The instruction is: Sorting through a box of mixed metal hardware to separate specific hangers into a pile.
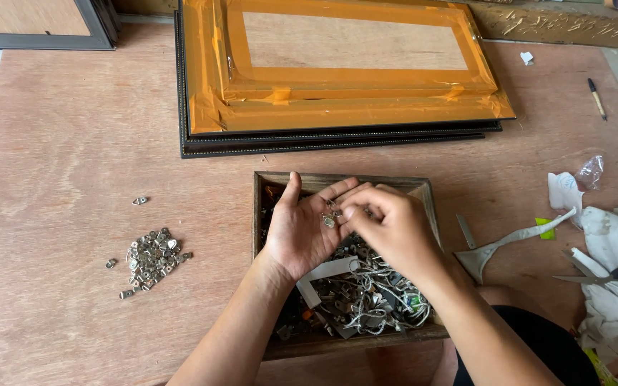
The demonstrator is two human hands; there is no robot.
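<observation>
right over the wooden tray [260, 214] of metal bits, the left hand [302, 229] lies palm-up and spread, cradling small metal hangers [330, 220], while the right hand [391, 229] pinches at them from just beside.

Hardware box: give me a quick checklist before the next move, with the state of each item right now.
1. Left hand open, palm up over the box: ok.
2. Small metal pieces lying on the palm: ok.
3. Right hand fingertips pinching at those pieces: ok; whether one is gripped: cannot tell.
4. Sorted pile on the table, left of the box, apart from it: ok.
5. One stray piece lies away from the pile: not ok.
6. Scissors off to the right, away from both hands: ok.
</observation>
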